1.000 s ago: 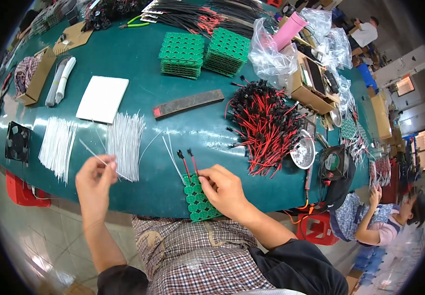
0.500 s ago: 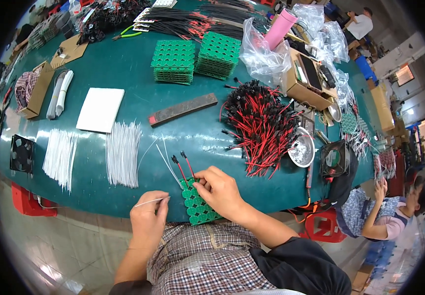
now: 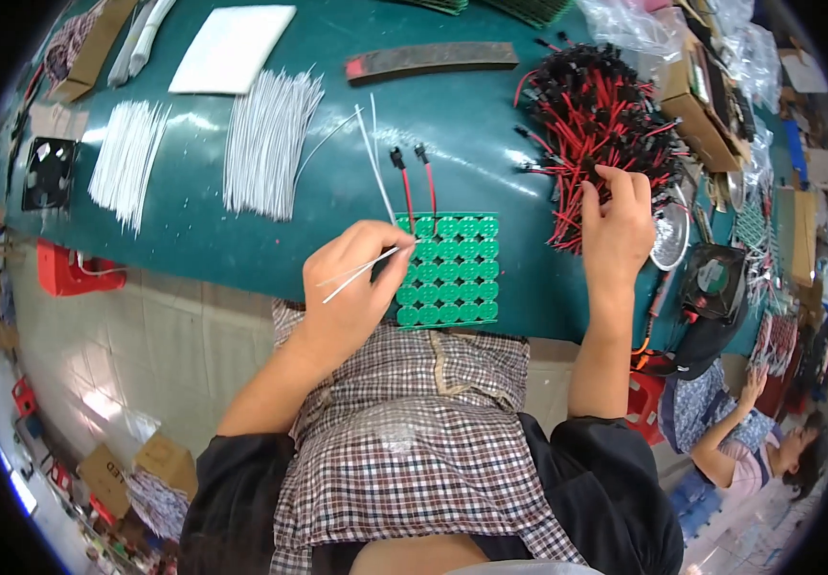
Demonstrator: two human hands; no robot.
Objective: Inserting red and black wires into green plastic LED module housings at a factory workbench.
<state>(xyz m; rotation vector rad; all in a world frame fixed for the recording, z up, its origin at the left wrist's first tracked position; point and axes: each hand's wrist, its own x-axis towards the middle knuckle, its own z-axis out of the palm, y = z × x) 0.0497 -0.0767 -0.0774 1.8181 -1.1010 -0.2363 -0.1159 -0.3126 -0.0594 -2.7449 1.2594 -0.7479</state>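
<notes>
Head view: feeding a white wire to the green panel while reaching for a red-black lead.

Pinching a thin white wire (image 3: 361, 271) in the left hand (image 3: 351, 287), grip clamped on it, tip touching the left edge of the green circuit panel (image 3: 450, 270) lying at the near edge of the teal worktop (image 3: 241, 240). Stretching the right hand (image 3: 617, 222) to the red-and-black lead pile (image 3: 598, 115) toward the worktop's right edge, fingers spread and dipping in, nothing clamped yet. Differing from half a second ago: right hand gone from the panel to the pile, left hand risen to the panel with the wire. Lying untouched beyond the panel: white wire bundles (image 3: 265, 144), dark strip (image 3: 433, 60), white pad (image 3: 232, 48).
</notes>
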